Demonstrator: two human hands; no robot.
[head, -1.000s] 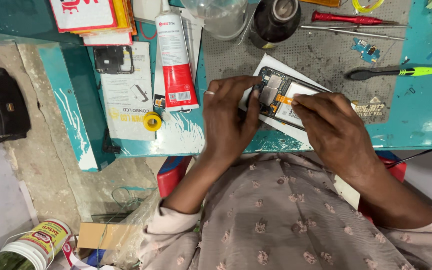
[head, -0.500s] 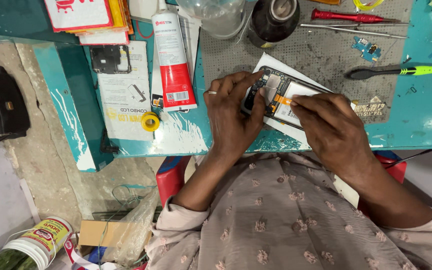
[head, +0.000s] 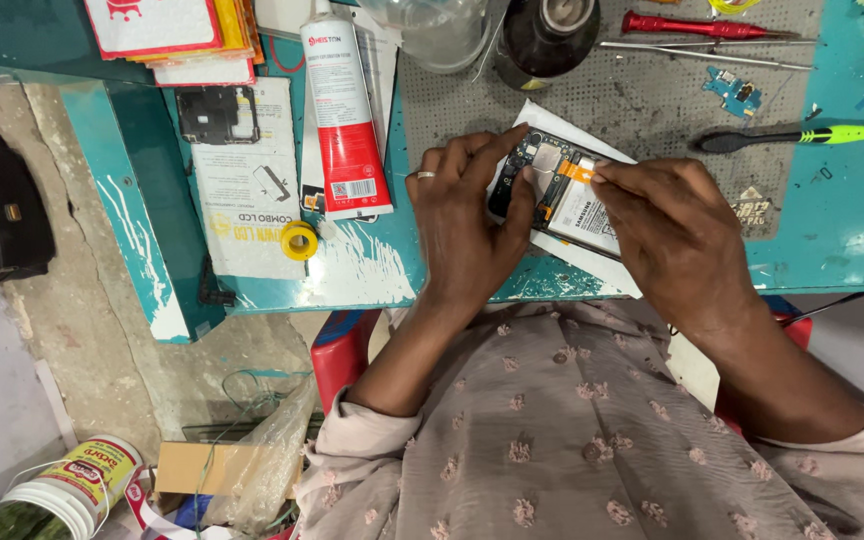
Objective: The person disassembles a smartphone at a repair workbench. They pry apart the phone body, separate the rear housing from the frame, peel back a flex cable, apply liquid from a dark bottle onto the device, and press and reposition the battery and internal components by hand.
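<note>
Opened phone (head: 564, 195) on table (head: 832, 240) between hands; glue tube (head: 344, 120) left; screwdriver (head: 802, 137) right.

The left hand (head: 472, 225) covers the near end of the opened phone (head: 557, 190), and the right hand (head: 677, 235) hides its far corner. What the right fingertips pinch is too small to tell. The top edge cuts off the red screwdriver (head: 702, 25), the clear container (head: 432, 30) and the dark tape roll (head: 552, 30).
</note>
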